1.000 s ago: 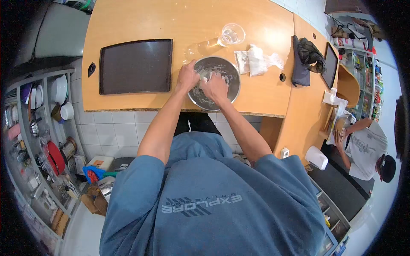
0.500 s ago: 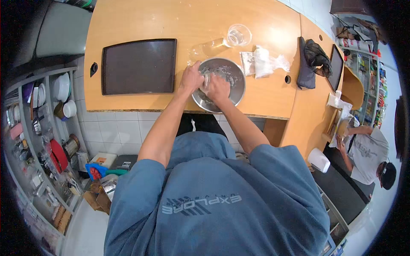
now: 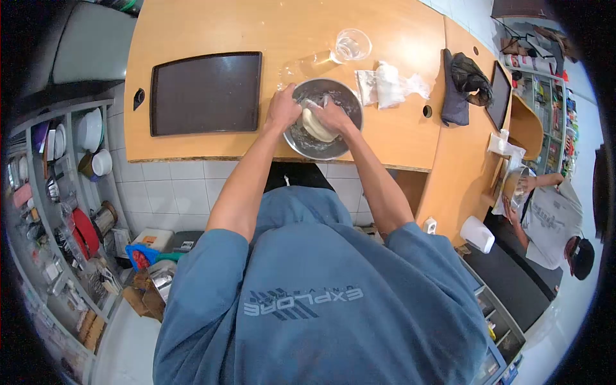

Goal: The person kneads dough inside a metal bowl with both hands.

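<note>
A steel bowl (image 3: 355, 119) with floury smears inside stands near the table's front edge. Pale dough (image 3: 317, 128) lies in it. My left hand (image 3: 283, 108) is closed on the bowl's left rim. Inside the bowl, my right hand (image 3: 332, 115) is bent over the dough's upper right side, its fingers curled against it and partly hidden. Behind the bowl are a clear bottle (image 3: 308, 67) lying down and a clear plastic cup (image 3: 353, 45). Bags of white powder (image 3: 389, 86) lie to the bowl's right.
A dark tray (image 3: 205, 94) lies on the left of the wooden table (image 3: 289, 22). To the right are a dark cloth (image 3: 454, 96), a black bag (image 3: 470, 77) and a second tray (image 3: 498, 96). Another person (image 3: 552, 221) stands at far right, hands on a container.
My right hand has shifted toward the bowl's upper part, and more of the dough now shows below it. My left hand stays at the rim. The view has shifted slightly.
</note>
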`<action>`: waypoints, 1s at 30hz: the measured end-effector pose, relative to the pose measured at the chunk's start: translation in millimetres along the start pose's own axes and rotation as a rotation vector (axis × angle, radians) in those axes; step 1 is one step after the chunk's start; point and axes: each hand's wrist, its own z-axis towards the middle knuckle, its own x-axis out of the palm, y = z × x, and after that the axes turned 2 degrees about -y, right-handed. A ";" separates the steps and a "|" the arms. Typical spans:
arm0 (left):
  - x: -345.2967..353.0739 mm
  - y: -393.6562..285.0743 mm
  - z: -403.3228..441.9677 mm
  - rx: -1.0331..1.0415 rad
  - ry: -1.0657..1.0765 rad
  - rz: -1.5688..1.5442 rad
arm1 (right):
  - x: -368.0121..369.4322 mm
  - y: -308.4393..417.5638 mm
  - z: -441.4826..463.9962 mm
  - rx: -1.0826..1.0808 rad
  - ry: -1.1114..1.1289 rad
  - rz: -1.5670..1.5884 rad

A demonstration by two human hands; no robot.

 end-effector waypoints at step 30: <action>3.0 10.0 7.0 -0.040 0.076 0.057 | 52.4 4.8 -29.4 -0.487 -0.504 -0.414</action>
